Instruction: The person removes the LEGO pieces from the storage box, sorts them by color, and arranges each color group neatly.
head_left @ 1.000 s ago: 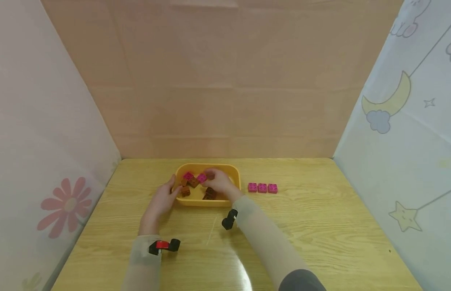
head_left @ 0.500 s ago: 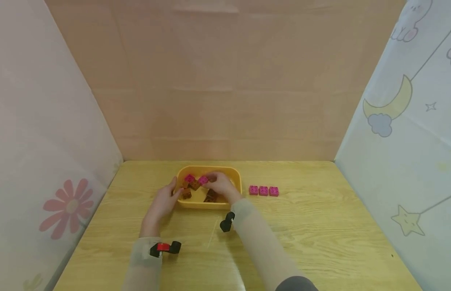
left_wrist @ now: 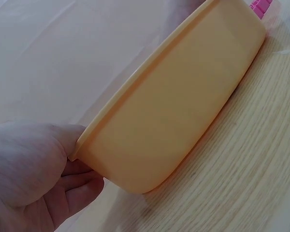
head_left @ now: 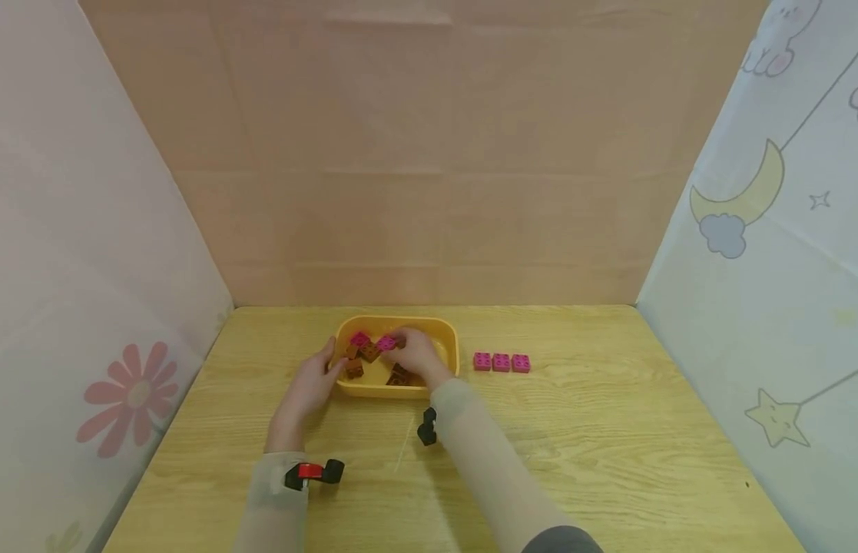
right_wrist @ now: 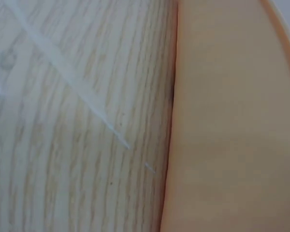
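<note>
A yellow plastic tub stands on the table with toy bricks inside. My left hand grips its left end; the left wrist view shows the thumb over the rim and the fingers against the outside. Reaching over the front wall, my right hand pinches a pink brick inside the tub. Beside that brick lie brown bricks and another pink brick. Darker brown bricks lie under the right hand, partly covered. In the right wrist view only the tub's outer wall and the table show.
Right of the tub, three pink bricks sit in a row on the wood-grain table. A plain backdrop rises behind the table, with patterned sheets at both sides.
My right wrist and forearm have shifted slightly left, while the fingers stay at the same pink brick. The left hand keeps its hold on the tub.
</note>
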Motion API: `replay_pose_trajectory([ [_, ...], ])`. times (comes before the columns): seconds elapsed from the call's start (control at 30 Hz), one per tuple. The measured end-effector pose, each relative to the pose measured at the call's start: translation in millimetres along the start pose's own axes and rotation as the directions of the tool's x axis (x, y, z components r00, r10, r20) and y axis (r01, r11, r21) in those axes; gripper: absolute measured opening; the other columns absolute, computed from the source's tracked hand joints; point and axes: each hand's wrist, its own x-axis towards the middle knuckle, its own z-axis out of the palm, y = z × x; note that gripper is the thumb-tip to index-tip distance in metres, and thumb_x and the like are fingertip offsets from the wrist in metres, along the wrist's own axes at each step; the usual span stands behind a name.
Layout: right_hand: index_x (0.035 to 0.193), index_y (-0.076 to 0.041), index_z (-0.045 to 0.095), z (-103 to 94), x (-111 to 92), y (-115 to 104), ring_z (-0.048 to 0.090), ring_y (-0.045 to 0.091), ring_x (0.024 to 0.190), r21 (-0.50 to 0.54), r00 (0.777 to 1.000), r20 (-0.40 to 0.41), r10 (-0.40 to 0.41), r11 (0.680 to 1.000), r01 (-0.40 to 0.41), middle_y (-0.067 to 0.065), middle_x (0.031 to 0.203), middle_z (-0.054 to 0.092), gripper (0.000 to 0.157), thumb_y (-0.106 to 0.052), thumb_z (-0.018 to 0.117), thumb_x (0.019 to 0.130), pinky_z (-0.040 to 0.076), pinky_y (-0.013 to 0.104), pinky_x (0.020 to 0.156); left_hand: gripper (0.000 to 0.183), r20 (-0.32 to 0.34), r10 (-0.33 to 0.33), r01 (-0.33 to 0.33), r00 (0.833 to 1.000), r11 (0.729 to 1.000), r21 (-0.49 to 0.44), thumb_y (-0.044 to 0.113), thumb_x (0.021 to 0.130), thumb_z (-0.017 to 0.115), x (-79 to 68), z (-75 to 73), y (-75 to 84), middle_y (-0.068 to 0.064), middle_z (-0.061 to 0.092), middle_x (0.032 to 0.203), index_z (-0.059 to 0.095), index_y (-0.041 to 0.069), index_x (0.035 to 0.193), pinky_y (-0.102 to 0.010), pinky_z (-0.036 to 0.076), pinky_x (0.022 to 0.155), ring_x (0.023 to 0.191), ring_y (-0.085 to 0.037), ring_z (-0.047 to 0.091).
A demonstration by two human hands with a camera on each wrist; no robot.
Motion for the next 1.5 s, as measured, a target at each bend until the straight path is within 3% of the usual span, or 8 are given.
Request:
replay_pose_trajectory([
  [0.47, 0.138, 0.0, 0.068, -2.4, -6.7, -0.6, 0.066, 0.033, 0.121, -0.024, 0.997, 0.07, -0.027, 0.999, 0.029, 0.016, 0.131, 0.071, 0.041, -0.013, 0.075, 0.1, 0.054, 0.046, 0.107, 0.07, 0.002, 0.005, -0.005, 1.0, 1.0, 0.012, 0.032, 0.116, 0.049, -4.9, 1.5, -2.8, -0.026, 0.025, 0.171, 0.019, -0.004, 0.168, -0.059, 0.026, 0.126, 0.155, -0.046, 0.03],
  [0.83, 0.132, 0.001, 0.072, -9.6, -5.6, -3.6, 0.067, 0.032, 0.119, -0.066, 0.988, 0.137, -0.068, 0.995, 0.078, 0.016, 0.129, 0.073, 0.034, -0.012, 0.074, 0.101, 0.054, 0.046, 0.106, 0.065, -0.018, 0.009, -0.008, 1.0, 1.0, 0.03, 0.024, 0.116, 0.048, -6.5, -1.1, -0.9, -0.029, 0.027, 0.169, 0.021, -0.008, 0.166, -0.059, 0.027, 0.125, 0.154, -0.046, 0.031],
  [1.1, 0.137, -0.003, 0.071, -20.1, -7.5, 0.4, 0.066, 0.03, 0.125, 0.013, 0.985, 0.136, -0.103, 0.995, 0.102, 0.013, 0.133, 0.072, 0.039, -0.016, 0.074, 0.1, 0.053, 0.046, 0.109, 0.066, -0.033, 0.015, -0.014, 0.999, 0.999, 0.05, 0.025, 0.116, 0.049, -5.5, -2.0, 2.5, -0.028, 0.028, 0.169, 0.022, -0.008, 0.166, -0.059, 0.028, 0.125, 0.153, -0.047, 0.033],
  [1.37, 0.14, 0.004, 0.067, -43.2, -23.5, -7.2, 0.067, 0.033, 0.124, 0.221, 0.989, 0.078, -0.124, 0.97, 0.104, 0.02, 0.133, 0.071, 0.041, -0.004, 0.073, 0.1, 0.058, 0.04, 0.103, 0.067, -0.021, 0.024, -0.023, 0.999, 0.999, 0.035, 0.026, 0.116, 0.05, -5.7, -3.5, 6.1, -0.028, 0.026, 0.17, 0.02, -0.008, 0.166, -0.06, 0.027, 0.125, 0.154, -0.047, 0.031],
  [1.5, 0.141, 0.002, 0.067, -54.6, -29.3, -7.1, 0.066, 0.033, 0.127, 0.235, 0.99, 0.059, -0.126, 0.966, 0.109, 0.018, 0.136, 0.07, 0.041, -0.005, 0.073, 0.101, 0.057, 0.041, 0.106, 0.067, -0.017, 0.027, -0.027, 0.999, 0.999, 0.031, 0.024, 0.116, 0.05, -6.8, -4.7, 7.1, -0.029, 0.026, 0.169, 0.02, -0.008, 0.166, -0.059, 0.027, 0.125, 0.154, -0.047, 0.031],
])
